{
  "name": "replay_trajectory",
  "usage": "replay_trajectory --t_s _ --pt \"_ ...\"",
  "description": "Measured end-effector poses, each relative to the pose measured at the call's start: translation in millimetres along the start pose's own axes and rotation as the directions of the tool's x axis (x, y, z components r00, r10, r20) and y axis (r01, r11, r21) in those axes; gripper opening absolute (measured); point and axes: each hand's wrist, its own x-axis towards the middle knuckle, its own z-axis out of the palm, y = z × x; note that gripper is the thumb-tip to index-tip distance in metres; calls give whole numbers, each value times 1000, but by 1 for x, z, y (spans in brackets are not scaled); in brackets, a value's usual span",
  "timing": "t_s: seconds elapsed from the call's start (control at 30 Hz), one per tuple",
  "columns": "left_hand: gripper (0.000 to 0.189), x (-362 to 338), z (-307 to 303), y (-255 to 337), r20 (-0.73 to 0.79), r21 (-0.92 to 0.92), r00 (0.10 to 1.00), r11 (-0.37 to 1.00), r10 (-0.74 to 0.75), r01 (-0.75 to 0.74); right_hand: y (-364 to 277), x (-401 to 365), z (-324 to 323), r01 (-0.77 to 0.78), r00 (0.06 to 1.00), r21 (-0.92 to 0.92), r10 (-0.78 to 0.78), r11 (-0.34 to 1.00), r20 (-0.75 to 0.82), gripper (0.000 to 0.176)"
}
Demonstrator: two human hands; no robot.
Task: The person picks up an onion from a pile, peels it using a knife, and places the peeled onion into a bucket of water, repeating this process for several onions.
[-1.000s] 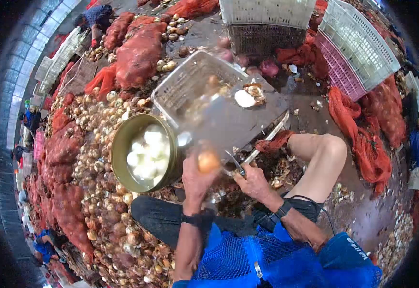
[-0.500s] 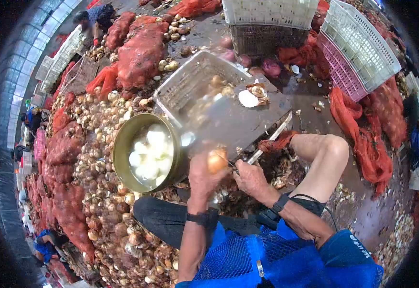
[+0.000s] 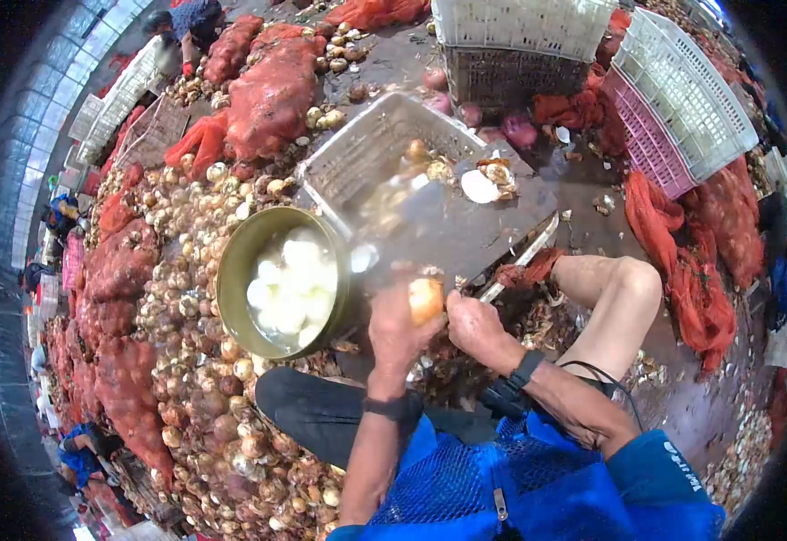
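Observation:
A brown-skinned onion [image 3: 426, 300] sits in the grip of my left hand [image 3: 395, 326], in front of my lap. My right hand [image 3: 478, 330] is closed just right of the onion, its fingers wrapped round a small knife whose blade is mostly hidden now. Left of my hands stands a round olive-coloured bucket [image 3: 228, 287] holding several peeled white onions [image 3: 291, 293]. Beyond my hands, a dark board [image 3: 493, 230] carries a peeled white onion [image 3: 479, 186] with loose skins beside it.
A white crate [image 3: 321, 171] with some onions stands behind the bucket. Unpeeled onions [image 3: 204, 361] cover the floor at left, beside red mesh sacks [image 3: 272, 95]. Stacked crates [image 3: 682, 95] rise at back right. Another person [image 3: 186, 27] bends over at far left.
The onion has turned a little in my left hand, and my right hand has drawn close against its side. The thin blade seen before is now hard to see. The view has shifted slightly.

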Motion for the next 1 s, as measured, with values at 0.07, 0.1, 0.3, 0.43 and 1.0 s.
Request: replay_trajectory --t_s 0.07,0.1,0.3,0.43,1.0 --pt "68 -1 -2 4 -10 41 1000 999 9 -8 10 7 12 60 998 -20 -60 998 -16 10" --pt "67 0 -4 4 -50 29 996 997 68 -67 7 4 7 35 999 -32 -34 999 27 11" --pt "61 -16 -19 3 -120 -235 964 950 -238 205 32 -38 18 73 991 54 -67 996 -115 12" --pt "71 -19 -34 1 -17 -37 976 975 -218 218 28 -49 15 31 991 161 -9 986 -137 20" --pt "61 -17 -32 -2 40 -47 968 967 -250 251 -8 8 11 48 997 349 -23 936 -77 26"
